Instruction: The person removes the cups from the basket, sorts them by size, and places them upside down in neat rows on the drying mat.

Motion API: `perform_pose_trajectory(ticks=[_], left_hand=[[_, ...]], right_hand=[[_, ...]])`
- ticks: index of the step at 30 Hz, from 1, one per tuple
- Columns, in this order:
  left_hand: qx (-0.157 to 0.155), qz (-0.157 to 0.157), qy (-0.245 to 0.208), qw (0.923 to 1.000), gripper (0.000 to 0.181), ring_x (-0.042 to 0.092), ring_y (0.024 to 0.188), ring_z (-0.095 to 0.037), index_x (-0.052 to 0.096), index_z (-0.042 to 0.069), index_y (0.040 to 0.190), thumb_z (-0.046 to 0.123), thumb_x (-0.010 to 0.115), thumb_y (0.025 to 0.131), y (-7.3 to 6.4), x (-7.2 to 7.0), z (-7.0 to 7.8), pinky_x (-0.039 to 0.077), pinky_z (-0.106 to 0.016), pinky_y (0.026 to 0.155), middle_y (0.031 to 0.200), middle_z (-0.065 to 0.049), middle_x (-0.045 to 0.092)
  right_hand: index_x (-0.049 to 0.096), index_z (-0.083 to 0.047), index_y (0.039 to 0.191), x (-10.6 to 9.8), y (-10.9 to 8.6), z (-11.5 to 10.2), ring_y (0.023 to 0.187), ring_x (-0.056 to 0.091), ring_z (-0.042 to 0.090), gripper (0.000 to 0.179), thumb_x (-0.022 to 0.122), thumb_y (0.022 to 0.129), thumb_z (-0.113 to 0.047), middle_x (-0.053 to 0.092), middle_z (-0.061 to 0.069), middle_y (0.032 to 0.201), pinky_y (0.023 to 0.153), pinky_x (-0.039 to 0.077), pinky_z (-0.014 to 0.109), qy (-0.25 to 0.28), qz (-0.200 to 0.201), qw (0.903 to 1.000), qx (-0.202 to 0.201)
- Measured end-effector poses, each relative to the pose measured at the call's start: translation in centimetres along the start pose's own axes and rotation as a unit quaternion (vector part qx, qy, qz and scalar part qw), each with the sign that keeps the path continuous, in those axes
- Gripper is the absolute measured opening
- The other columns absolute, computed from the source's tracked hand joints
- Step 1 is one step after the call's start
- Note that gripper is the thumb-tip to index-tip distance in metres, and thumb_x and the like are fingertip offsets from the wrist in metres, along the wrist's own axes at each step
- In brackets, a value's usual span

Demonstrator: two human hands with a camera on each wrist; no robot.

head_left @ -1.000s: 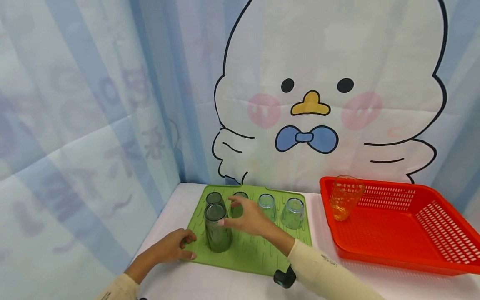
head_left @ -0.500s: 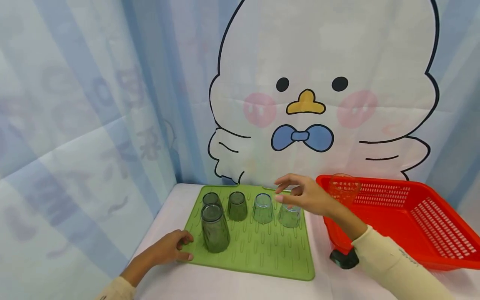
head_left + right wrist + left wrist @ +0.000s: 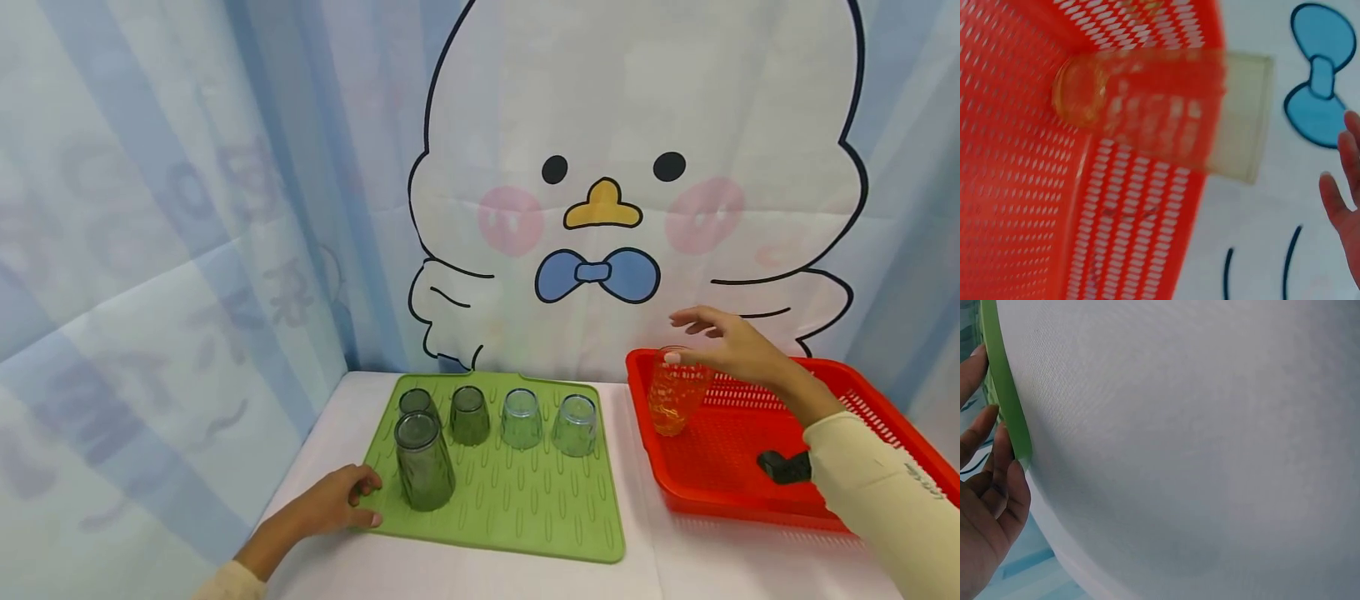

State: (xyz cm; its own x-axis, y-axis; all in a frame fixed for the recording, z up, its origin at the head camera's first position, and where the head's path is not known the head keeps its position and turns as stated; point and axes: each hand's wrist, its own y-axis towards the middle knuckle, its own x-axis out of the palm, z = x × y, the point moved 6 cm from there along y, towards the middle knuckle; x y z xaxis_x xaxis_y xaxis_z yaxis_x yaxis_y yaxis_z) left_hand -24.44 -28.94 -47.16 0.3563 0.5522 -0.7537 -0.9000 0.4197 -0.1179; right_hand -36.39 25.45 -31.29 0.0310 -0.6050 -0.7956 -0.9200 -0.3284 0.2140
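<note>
In the head view my right hand [image 3: 738, 346] hovers over the back left of the red basket [image 3: 742, 507], thumb and fingers spread apart around nothing. Just below it, a tall clear amber-tinted drinking glass [image 3: 671, 404] leans in the basket's corner; the right wrist view shows the hand apart from this glass [image 3: 1154, 106]. My left hand [image 3: 333, 500] stays at the left edge of the green drying mat [image 3: 517, 508], its relaxed fingers touching the edge. Near it on the mat stands a tall grey-green glass [image 3: 425, 471], seemingly upside down.
Behind the tall glass, another dark glass [image 3: 417, 402], a short dark-green glass [image 3: 470, 417] and two pale glasses, one pale glass [image 3: 522, 421] and its neighbour glass [image 3: 576, 427], form a back row. A printed curtain [image 3: 600, 325] closes off the back.
My right hand has left the tall grey-green glass, crossing rightward over the mat to above the basket's amber glass. My left hand has kept its place at the mat. The view has shifted slightly right.
</note>
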Motion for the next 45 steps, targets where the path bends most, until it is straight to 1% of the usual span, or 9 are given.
perform_pose_trajectory(ticks=[5,9,16,26,32,36,40,42,45], left_hand=[[-0.001,0.0,0.0,1.0,0.047,0.053,0.087,-0.016,0.061,0.001,0.116,0.026,0.083,0.083,-0.1,0.2,0.1,0.048,-0.028,0.073,0.101,-0.006,0.058],[0.003,0.0,0.006,1.0,0.047,0.052,0.085,-0.014,0.061,0.002,0.116,0.027,0.083,0.083,-0.1,0.3,0.1,0.047,-0.027,0.072,0.1,-0.005,0.058],[0.006,0.002,0.007,1.0,0.047,0.052,0.085,-0.013,0.061,0.002,0.115,0.027,0.083,0.083,-0.1,0.0,0.3,0.048,-0.027,0.072,0.1,-0.005,0.058],[0.017,0.01,0.011,0.9998,0.046,0.055,0.087,-0.013,0.062,0.002,0.116,0.027,0.083,0.083,-0.3,-0.2,0.6,0.05,-0.028,0.074,0.102,-0.005,0.06],[0.052,0.029,0.014,0.9981,0.048,0.059,0.084,-0.013,0.061,-0.001,0.119,0.026,0.081,0.085,-0.2,-0.9,1.3,0.052,-0.027,0.072,0.1,-0.006,0.063],[0.061,0.06,0.028,0.996,0.049,0.061,0.084,-0.016,0.06,-0.002,0.122,0.028,0.079,0.087,-0.1,-2.3,2.2,0.052,-0.027,0.071,0.102,-0.01,0.064],[0.035,0.104,0.038,0.9932,0.054,0.06,0.084,-0.013,0.059,0.003,0.127,0.035,0.077,0.089,-0.5,-4.2,3.5,0.051,-0.028,0.071,0.106,-0.01,0.064],[0.026,0.128,0.037,0.9907,0.057,0.058,0.085,-0.011,0.056,0.006,0.132,0.038,0.076,0.089,-0.7,-5.2,4.4,0.05,-0.028,0.072,0.109,-0.009,0.063],[0.039,0.167,0.044,0.9843,0.063,0.059,0.091,-0.014,0.052,0.007,0.137,0.038,0.077,0.089,-1.2,-6.5,6.4,0.05,-0.032,0.075,0.114,-0.008,0.062]], right_hand=[[0.034,0.0,0.151,0.4,-0.3,2.8,0.131,0.038,0.05,0.096,0.079,0.082,-0.048,0.039,0.028,0.149,0.093,0.049,0.067,-0.035,-0.058,0.997,0.037],[0.027,0.006,0.152,0.9,-0.4,4.2,0.126,0.042,0.052,0.106,0.083,0.078,-0.045,0.036,0.034,0.147,0.087,0.055,0.061,-0.034,-0.095,0.9935,0.052],[0.024,0.014,0.149,1.9,-0.4,5.2,0.114,0.055,0.044,0.112,0.085,0.076,-0.045,0.049,0.033,0.135,0.083,0.059,0.051,-0.036,-0.136,0.987,0.077],[0.037,0.012,0.14,2.1,-0.3,5.3,0.107,0.058,0.039,0.101,0.085,0.075,-0.049,0.056,0.031,0.127,0.079,0.06,0.049,-0.061,-0.124,0.9863,0.09],[0.037,0.012,0.14,1.6,-1.0,5.5,0.104,0.059,0.038,0.102,0.083,0.076,-0.053,0.056,0.031,0.125,0.078,0.059,0.051,-0.071,-0.095,0.9885,0.094],[0.035,0.01,0.142,0.7,-1.9,5.1,0.104,0.059,0.039,0.101,0.082,0.078,-0.053,0.054,0.032,0.128,0.077,0.06,0.05,-0.065,-0.069,0.991,0.094],[0.036,0.006,0.142,-0.5,-2.8,4.0,0.101,0.063,0.036,0.097,0.082,0.079,-0.051,0.052,0.03,0.131,0.075,0.061,0.044,-0.042,-0.035,0.9952,0.081],[0.037,0.003,0.142,-1.0,-3.2,3.2,0.098,0.064,0.033,0.094,0.082,0.079,-0.05,0.053,0.028,0.132,0.073,0.062,0.041,-0.032,-0.018,0.9969,0.07],[0.04,-0.001,0.141,-1.6,-3.9,1.8,0.096,0.065,0.032,0.087,0.083,0.081,-0.045,0.054,0.024,0.133,0.069,0.061,0.034,-0.025,0.005,0.9985,0.048]])
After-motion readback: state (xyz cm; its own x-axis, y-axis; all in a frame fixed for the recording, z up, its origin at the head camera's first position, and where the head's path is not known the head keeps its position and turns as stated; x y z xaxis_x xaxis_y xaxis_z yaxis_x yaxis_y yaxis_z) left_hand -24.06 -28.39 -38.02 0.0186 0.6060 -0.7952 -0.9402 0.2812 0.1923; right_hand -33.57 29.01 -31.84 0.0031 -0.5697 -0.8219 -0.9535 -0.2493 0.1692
